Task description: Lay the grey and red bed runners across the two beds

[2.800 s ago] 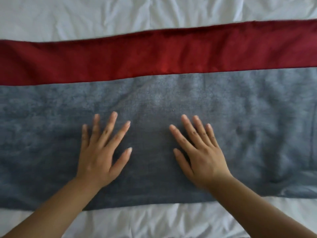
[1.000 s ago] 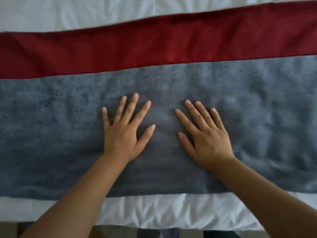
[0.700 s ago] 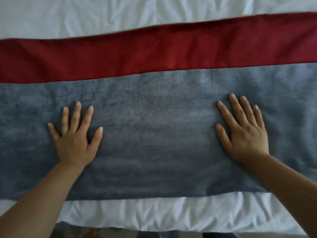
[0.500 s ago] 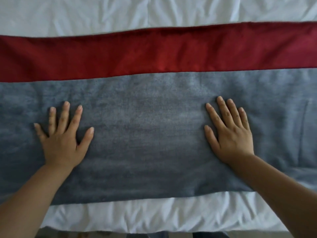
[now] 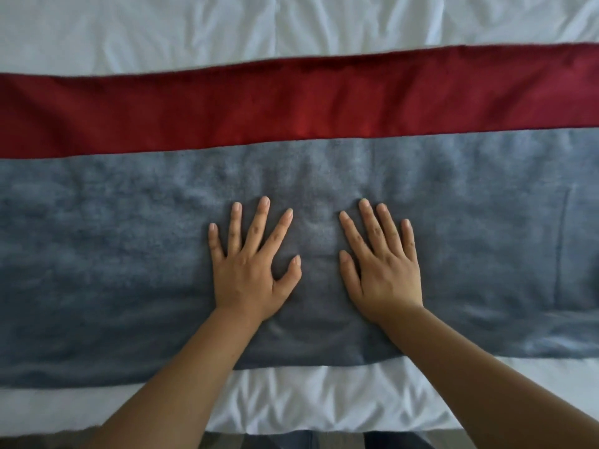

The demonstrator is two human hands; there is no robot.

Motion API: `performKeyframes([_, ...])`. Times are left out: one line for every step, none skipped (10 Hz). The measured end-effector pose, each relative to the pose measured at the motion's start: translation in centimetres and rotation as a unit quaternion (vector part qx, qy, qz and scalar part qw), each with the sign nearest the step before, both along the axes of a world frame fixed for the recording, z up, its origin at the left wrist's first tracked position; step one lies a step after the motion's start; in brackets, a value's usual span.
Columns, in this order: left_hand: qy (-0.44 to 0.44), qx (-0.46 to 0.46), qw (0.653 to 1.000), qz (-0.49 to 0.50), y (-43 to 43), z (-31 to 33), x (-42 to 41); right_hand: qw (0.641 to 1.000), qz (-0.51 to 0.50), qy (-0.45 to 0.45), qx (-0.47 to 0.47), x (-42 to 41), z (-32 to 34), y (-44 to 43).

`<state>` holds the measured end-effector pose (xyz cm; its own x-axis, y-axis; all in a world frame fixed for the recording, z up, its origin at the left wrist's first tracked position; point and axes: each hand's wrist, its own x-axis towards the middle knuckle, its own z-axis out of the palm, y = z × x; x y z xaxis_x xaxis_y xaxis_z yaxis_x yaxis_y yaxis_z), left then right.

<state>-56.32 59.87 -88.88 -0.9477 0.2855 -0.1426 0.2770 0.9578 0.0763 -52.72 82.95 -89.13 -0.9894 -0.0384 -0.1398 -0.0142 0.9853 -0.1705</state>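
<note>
A wide grey bed runner point(image 5: 113, 254) lies flat across the white bed point(image 5: 291, 400), running from the left edge of the view to the right. Just beyond it a narrower red bed runner point(image 5: 291, 105) lies parallel, its near edge touching the grey one. My left hand point(image 5: 249, 264) rests palm down on the middle of the grey runner with its fingers spread. My right hand point(image 5: 382, 264) lies flat beside it, a short gap between the two thumbs. Neither hand holds any cloth.
Wrinkled white bedding shows beyond the red runner and along the near edge. A seam in the white bedding point(image 5: 277, 24) runs away from me at the top. A strip of dark floor point(image 5: 291, 442) shows below the bed's near edge.
My hands slid apart across the grey runner, then came back together at its middle. The runners have stayed in place.
</note>
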Motion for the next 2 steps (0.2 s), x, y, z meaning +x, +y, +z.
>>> performKeyframes([-0.067,-0.024,0.997,0.021,0.4,0.8,-0.8,0.999,-0.003,-0.04,-0.014,-1.3,0.8,0.2])
performKeyframes([-0.199,-0.072,0.976,0.042,2.3,3.9,-2.3,0.986,-0.003,-0.162,-0.049,-2.1,3.6,-0.4])
